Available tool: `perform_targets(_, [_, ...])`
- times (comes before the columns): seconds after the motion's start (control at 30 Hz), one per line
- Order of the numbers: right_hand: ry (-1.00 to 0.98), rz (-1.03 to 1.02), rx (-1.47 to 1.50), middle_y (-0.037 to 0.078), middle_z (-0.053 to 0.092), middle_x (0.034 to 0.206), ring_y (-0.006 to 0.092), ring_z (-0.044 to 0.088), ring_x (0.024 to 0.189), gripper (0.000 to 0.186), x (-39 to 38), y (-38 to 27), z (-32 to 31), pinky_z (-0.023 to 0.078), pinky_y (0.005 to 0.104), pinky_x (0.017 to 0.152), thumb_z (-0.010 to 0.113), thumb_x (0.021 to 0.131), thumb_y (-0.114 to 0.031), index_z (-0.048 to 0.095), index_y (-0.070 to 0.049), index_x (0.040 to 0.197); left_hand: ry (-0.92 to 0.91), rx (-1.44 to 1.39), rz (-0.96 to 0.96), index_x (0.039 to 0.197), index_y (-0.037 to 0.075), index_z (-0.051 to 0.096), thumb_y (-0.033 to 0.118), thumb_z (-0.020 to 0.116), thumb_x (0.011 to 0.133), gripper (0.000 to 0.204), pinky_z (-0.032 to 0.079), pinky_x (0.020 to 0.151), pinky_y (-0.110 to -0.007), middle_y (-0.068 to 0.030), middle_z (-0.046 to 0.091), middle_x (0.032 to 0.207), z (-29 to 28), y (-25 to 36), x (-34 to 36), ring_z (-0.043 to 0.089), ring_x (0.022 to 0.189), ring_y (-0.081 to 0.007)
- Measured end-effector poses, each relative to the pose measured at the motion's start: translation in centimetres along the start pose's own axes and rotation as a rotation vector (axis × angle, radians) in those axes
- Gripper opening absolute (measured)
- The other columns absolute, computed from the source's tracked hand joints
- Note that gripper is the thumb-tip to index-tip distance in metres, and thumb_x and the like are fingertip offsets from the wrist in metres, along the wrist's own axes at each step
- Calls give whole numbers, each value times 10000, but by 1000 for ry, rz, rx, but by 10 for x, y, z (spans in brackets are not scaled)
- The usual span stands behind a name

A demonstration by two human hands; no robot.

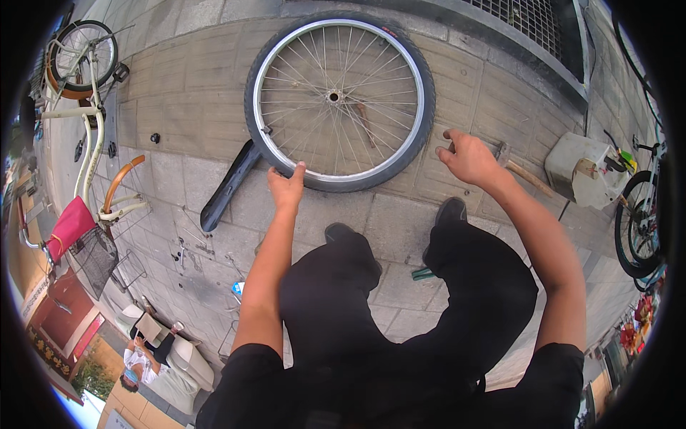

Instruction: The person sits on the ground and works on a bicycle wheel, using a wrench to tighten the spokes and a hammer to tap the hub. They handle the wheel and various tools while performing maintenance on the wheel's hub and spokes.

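2 black shoes (pixel 451 212) are planted below 1 bicycle wheel (pixel 255 96), which lies flat; clock directions run from its hub. The left hand (pixel 286 187) is at 7 o'clock, thumb over the rim and fingers partly hidden, gripping the tyre's edge. The right hand (pixel 466 159) is at 4 o'clock, just off the tyre, half-curled with thumb and forefinger apart; I see nothing in it.

Just beyond it lies 1 wooden-handled hammer (pixel 530 177). 1 black mudguard (pixel 230 187) touches the tyre at 8 o'clock. Farther out are 1 pale bucket (pixel 575 171) toward 3 o'clock, 2 bicycles, cream (pixel 91 154) at 9 and blue (pixel 652 243) at 4, and 1 seated person (pixel 146 361) at 7.

Underneath is grey-brown stone paving (pixel 339 209); a metal grating (pixel 518 16) is at 2 o'clock.

Spokes cross a reddish-brown object (pixel 366 123), unclear in kind. Small metal parts (pixel 181 254) near 7 o'clock are too tiny to count. The dark lens edge crops the blue bicycle.
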State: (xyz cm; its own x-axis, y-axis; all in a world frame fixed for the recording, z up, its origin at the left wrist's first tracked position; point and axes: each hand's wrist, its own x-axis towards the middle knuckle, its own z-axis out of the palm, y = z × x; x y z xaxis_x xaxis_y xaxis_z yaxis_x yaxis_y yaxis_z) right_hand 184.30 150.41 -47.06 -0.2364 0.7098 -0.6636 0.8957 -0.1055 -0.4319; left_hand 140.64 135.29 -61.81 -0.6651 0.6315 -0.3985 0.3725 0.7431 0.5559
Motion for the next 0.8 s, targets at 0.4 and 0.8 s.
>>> perform_targets(0.4, [65, 343, 407, 186, 695, 698, 277, 706, 543, 672, 165, 82, 102, 570, 407, 479, 790, 932, -450, 553, 135, 1162, -83, -575, -141, 1428, -5, 474, 236, 916, 841, 773, 495, 1008, -369, -120, 638, 1250, 38, -11, 32, 618, 1119, -215])
perform_targets(0.8, [-215, -68, -27, 183, 736, 740, 290, 753, 707, 486, 147, 152, 117, 606, 434, 743, 723, 932, -444, 733, 41, 905, 122, -543, 73, 1434, -40, 422, 192, 843, 925, 701, 493, 953, -322, -101, 593, 1184, 96, -30, -73, 590, 1043, -178])
